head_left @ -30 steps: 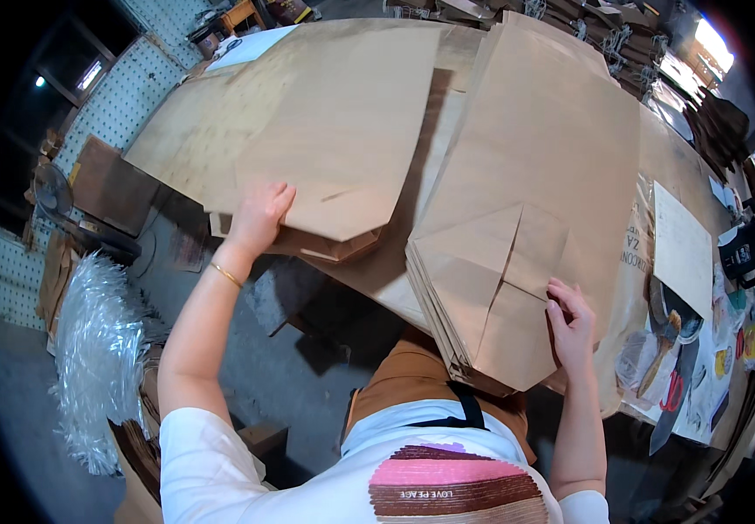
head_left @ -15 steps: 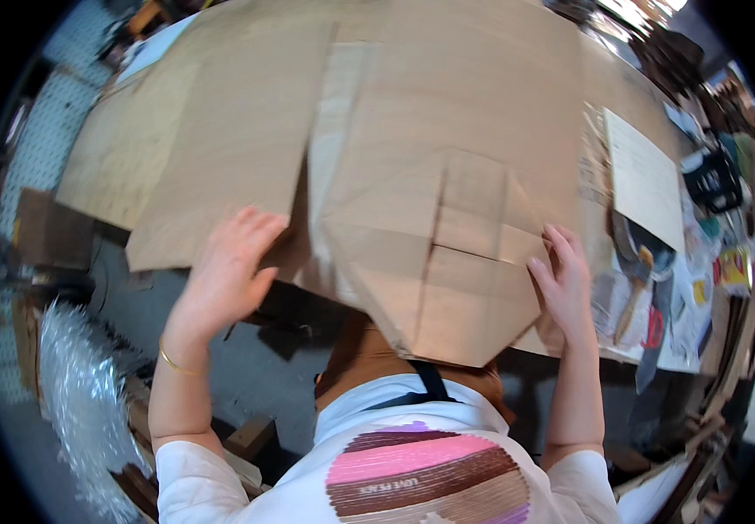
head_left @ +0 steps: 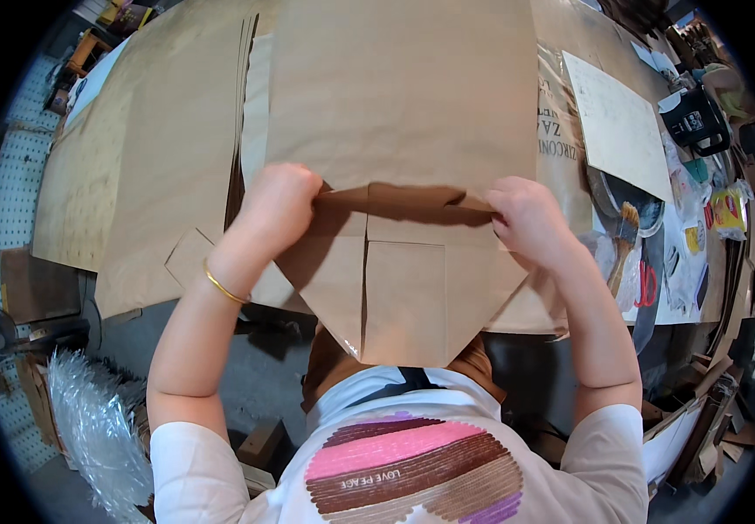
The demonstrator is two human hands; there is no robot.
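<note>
A large brown paper bag [head_left: 402,96] lies flat on the table in front of me. Its near end is folded into an angular panel [head_left: 408,297] that hangs toward my waist. Across the bag, a raised flap edge [head_left: 412,203] stands up and shows a dark opening beneath it. My left hand [head_left: 283,205] is closed on the left end of this edge, and my right hand [head_left: 527,214] pinches the right end. Their fingertips are partly hidden by the paper. On the left, beside the bag, rests a stack of brown paper bags [head_left: 176,131].
A white board [head_left: 617,127] lies on the right side of the table, with a brush [head_left: 626,229], red-handled scissors [head_left: 646,284] and a black mug [head_left: 696,120] nearby. Bundled clear plastic [head_left: 98,419] stands at the lower left. Wood pieces [head_left: 718,384] crowd the right edge.
Both hands have moved up to the bag's fold and closed on it. The left hand came over from the stack. The flap edge now stands raised, and the bag lies farther left.
</note>
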